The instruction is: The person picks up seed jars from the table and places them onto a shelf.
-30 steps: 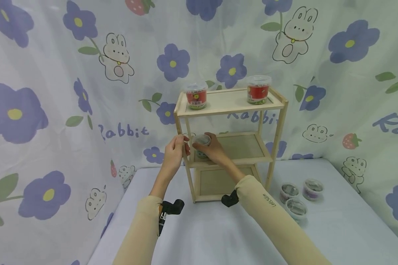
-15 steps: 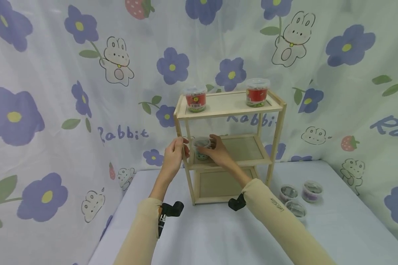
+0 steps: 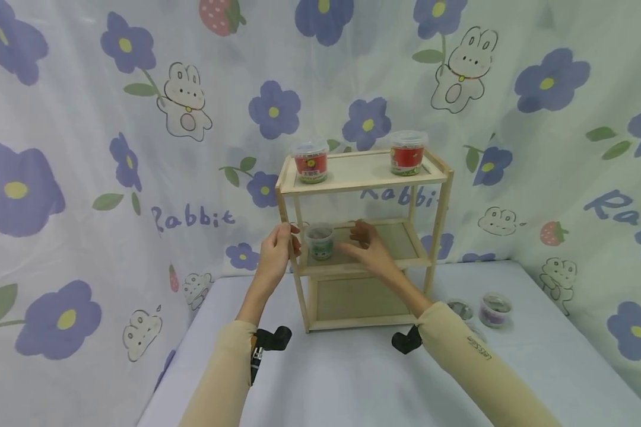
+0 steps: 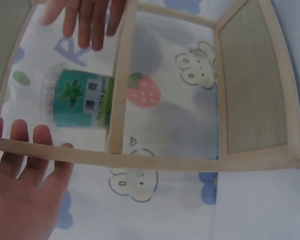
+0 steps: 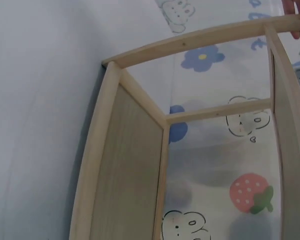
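On the left of the wooden shelf's middle board stands a lidded clear cup (image 3: 320, 241), its green label (image 4: 82, 98) showing a leaf and the words "My little garden". My right hand (image 3: 373, 251) is just right of this cup, fingers and thumb spread, holding nothing; its fingers (image 4: 92, 22) hang past the cup in the left wrist view. My left hand (image 3: 275, 252) grips the front left post (image 4: 97, 158) of the wooden rack, with fingertips (image 4: 41, 134) showing beyond the wood. The right wrist view catches only a little of the left fingers (image 5: 296, 12).
Two red-labelled cups, one left (image 3: 311, 162) and one right (image 3: 408, 154), stand on the top board (image 3: 360, 170). Several more lidded cups (image 3: 495, 310) sit on the white table (image 3: 539, 367), right of the rack. A printed curtain (image 3: 310, 71) hangs behind.
My right hand has let go of the green-labelled cup and drawn away to the right. The cup stays on the middle board. My left hand keeps its place at the post.
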Tool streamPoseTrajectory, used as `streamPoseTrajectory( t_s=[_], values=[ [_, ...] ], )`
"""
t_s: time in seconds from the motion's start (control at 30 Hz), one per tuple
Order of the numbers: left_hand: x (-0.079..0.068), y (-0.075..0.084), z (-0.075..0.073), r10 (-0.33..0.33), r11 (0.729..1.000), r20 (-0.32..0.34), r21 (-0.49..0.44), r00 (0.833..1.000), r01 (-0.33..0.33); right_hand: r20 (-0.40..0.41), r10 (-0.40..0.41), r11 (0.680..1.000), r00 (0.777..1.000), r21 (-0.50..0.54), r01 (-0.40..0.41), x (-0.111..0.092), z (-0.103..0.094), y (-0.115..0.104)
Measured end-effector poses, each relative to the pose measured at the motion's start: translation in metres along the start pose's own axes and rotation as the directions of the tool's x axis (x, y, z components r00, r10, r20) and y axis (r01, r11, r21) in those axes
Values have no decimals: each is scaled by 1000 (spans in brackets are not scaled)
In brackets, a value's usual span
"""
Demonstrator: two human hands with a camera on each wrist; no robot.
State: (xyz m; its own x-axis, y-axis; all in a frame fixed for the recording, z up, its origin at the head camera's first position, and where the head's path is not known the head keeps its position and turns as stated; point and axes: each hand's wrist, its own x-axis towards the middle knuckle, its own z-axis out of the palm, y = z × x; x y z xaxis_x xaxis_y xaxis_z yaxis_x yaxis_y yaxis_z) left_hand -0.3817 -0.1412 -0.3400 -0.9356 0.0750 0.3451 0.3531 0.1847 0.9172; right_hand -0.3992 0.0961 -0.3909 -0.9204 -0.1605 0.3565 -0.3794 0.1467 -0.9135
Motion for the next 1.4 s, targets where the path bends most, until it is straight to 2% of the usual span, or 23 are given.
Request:
streamPoseTrajectory(
  t_s=[0.2, 0.47, 0.63, 0.83, 0.9, 1.0, 1.13, 1.4],
  values=[
    [-1, -2, 2, 13, 1000, 6, 12, 1000, -13, 16, -27, 998, 1000, 63, 26, -21, -21, 2],
    [-3, -3, -1, 17, 1000, 2, 8, 1000, -17, 46, -48, 995, 998, 88, 44, -52, -49, -1],
    [-4, -4, 0, 17, 1000, 11, -3, 1000, -17, 19, -64, 992, 998, 110, 62, -87, -73, 3],
    [-3, -3, -1, 21, 1000, -4, 9, 1000, -21, -57, -151, 979, 987, 129, 157, -131, -112, 21],
    [-3, -2, 0, 29, 999, -14, 17, 999, -29, -81, -156, 979, 985, 118, 164, -146, -124, 28],
    [-3, -1, -1, 38, 999, -14, 20, 999, -38, -128, -128, 989, 984, 64, 137, -167, -139, 40],
    [-2, -2, -1, 23, 1000, -8, -4, 1000, -23, -187, -56, 998, 981, -39, 49, -195, -153, 59],
    [-2, -1, -1, 3, 1000, 15, -30, 1000, -2, -288, 68, 992, 955, -86, -96, -233, -165, 98]
  ],
)
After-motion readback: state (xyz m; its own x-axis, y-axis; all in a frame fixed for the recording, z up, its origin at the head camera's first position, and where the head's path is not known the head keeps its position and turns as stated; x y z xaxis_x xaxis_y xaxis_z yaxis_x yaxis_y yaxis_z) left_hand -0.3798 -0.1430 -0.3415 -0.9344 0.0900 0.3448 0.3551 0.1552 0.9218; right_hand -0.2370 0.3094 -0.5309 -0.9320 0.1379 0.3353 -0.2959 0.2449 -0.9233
